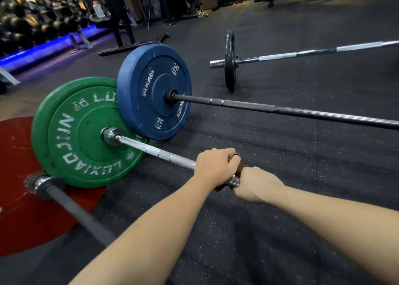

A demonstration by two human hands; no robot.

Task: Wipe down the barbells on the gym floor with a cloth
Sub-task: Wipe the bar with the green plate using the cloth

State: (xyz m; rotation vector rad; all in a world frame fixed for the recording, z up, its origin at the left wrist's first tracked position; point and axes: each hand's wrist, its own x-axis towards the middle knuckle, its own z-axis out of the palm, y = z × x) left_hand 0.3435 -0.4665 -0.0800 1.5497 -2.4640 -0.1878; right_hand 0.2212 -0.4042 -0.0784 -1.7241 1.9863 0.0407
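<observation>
Looks mid-task: left hand [216, 168] clenches the cloth [237, 166] round the silver barbell [151, 149] at 5 o'clock, right hand [257, 185] grasping that bar alongside; black barbell [280, 110] at 1, far barbell [302, 54] at 2, dark barbell [75, 211] at 8 apparently remain.

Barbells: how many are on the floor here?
4. The red-plate barbell nearest, lower left; the green-plate barbell gripped by the left hand and right hand; the blue-plate barbell behind it; the black-plate barbell farthest, upper right. More may lie outside view.
</observation>
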